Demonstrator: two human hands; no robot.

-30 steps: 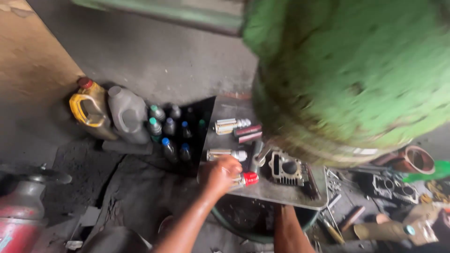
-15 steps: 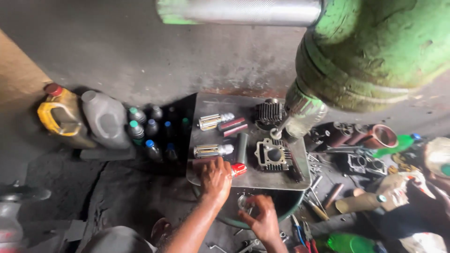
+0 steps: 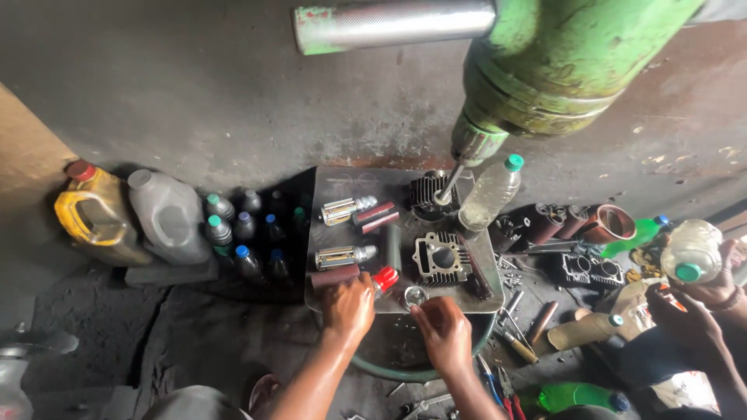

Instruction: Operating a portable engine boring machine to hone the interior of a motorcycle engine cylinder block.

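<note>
My left grip (image 3: pixel 348 305) closes on a red-capped tool (image 3: pixel 384 278); my right grip (image 3: pixel 443 330) pinches one ring (image 3: pixel 415 295) just ahead. Two finned cylinders (image 3: pixel 441 259) lie beyond.

Engine workshop, drill press (image 3: pixel 545 70), cylinder blocks (image 3: pixel 442 259)

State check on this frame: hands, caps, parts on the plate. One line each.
left hand: closed over the red-capped tool, at the plate edge
right hand: fingertips at small metal ring
finned cylinder: lying flat, bore up
clear bottle: capped, leaning
yellow jug: capped, upright
grey jug: upright, cap unclear
drill head: bit down at second finned part
</note>
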